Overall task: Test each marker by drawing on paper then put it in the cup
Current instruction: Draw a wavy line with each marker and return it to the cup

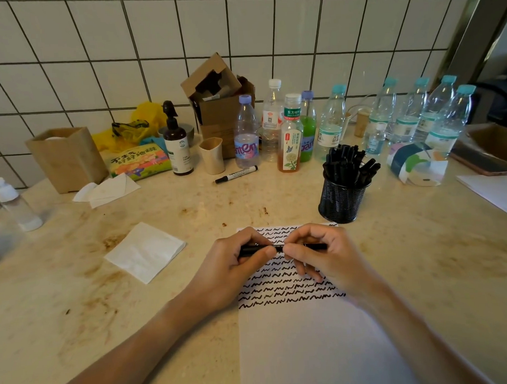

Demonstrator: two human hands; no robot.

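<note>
A thin black marker [316,246] lies level above the paper, held at both ends. My left hand [235,267] grips its left part, and my right hand [320,258] pinches its right part, the thumbs nearly meeting at the middle. The white paper [303,342] under my hands carries several rows of black squiggles on its upper half. Behind it to the right stands a black mesh cup [343,201] packed with several black markers. A white marker with a black cap [236,174] lies on the counter further back.
A folded white napkin [145,251] lies left of the paper. Along the tiled wall stand several water bottles [331,123], a tea bottle [290,141], a pump bottle [176,142], a beige cup [212,154], cardboard boxes [219,107] and a tape roll [412,163].
</note>
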